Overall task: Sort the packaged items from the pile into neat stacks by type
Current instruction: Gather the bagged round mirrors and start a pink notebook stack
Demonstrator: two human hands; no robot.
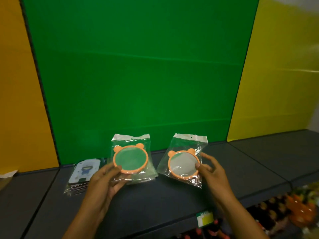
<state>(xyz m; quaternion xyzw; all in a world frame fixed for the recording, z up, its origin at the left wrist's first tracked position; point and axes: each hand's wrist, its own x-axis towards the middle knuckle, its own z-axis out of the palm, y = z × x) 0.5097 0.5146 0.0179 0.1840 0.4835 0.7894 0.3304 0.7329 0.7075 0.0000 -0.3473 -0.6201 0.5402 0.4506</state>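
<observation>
Two clear bags each hold a round mirror with an orange bear-eared frame. My left hand (pixel 105 180) grips the left mirror pack (pixel 130 158) by its lower left edge, tilted up over more clear packs beneath it. My right hand (pixel 209 169) holds the right mirror pack (pixel 183 163) at its right edge, thumb on the frame, lifted a little off the shelf. A stack of card-backed packs with a small cartoon figure (pixel 84 173) lies flat to the left of my left hand.
A dark grey shelf (pixel 172 200) carries everything, backed by a green panel (pixel 138 75) with yellow panels (pixel 279 75) either side. A price tag (pixel 204 219) hangs on the shelf's front edge. Bottles and orange items (pixel 300 209) fill the shelf below right.
</observation>
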